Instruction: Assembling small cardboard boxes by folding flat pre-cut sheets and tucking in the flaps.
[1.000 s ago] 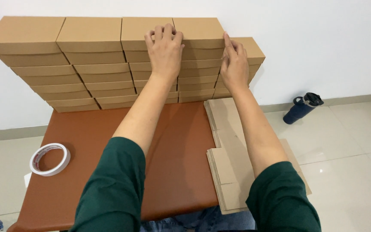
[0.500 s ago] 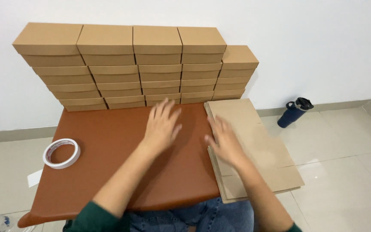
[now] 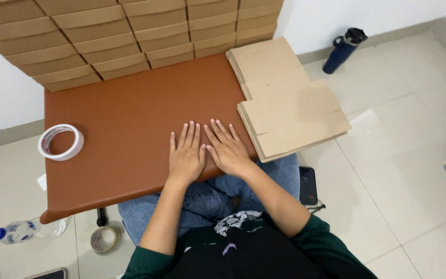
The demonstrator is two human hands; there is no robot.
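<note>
Head view, looking down. Both hands lie flat, palms down, on the brown table (image 3: 130, 119), near its front edge. The left hand (image 3: 186, 157) and right hand (image 3: 228, 151) sit side by side, thumbs close together or just touching; which one cannot be told. Fingers are spread and straight and point away from the person. Neither hand grips anything; both are open and rest on bare tabletop.

Nearest thing to the right hand: a stack of flat cardboard blanks (image 3: 290, 111), just beside the fingers, apart from them. The stack overhangs the table's right edge. Blanks are tan, matte, unfolded, with a stepped outline and cut slots along the near edge; layered edges show on the left side.

Table surface: smooth, reddish-brown, leather-like, faint sheen, rounded corners.

Far side of the table, against the white wall: folded cardboard boxes (image 3: 130, 36), the same tan, shallow and rectangular, piled in several columns with neat rows.

Left edge of the table: a roll of white tape (image 3: 60, 142), ring-shaped, lying flat, well apart from the left hand.

Floor, pale tiles: a dark blue bottle (image 3: 344, 50) standing near the wall on the right; a clear plastic bottle with blue cap (image 3: 21, 231) lying lower left; a second tape roll (image 3: 104, 239) under the table.

Person wears dark green sleeves and blue jeans.
</note>
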